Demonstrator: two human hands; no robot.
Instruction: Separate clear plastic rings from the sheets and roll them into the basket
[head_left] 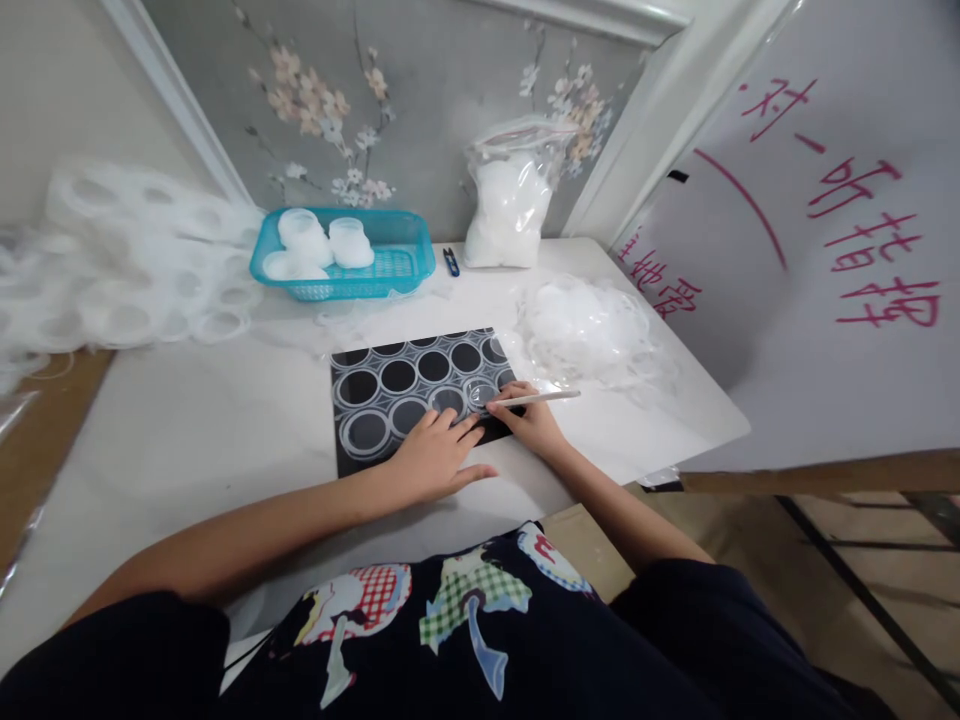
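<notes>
A sheet of clear-to-white material with rows of round openings (397,412) lies over a dark board (346,466) in front of me. My left hand (435,452) rests on its near edge, fingers spread and palm down, with nothing in the grasp. My right hand (531,418) is at the right end of the sheet, fingers closed around a thin, pale, pen-like tool (551,397). The tool slants up to the right. Its working end is at the fingertips beside a round opening, and I cannot make out whether it touches the sheet.
A blue plastic basket (412,285) with several white round pieces stands at the back. Beside it lie small thread snips (451,262) and a clear bag of white pieces (510,205). Thin film scraps (589,325) are heaped right; stacked perforated white sheets (142,265) sit left. A whiteboard (810,380) borders the right.
</notes>
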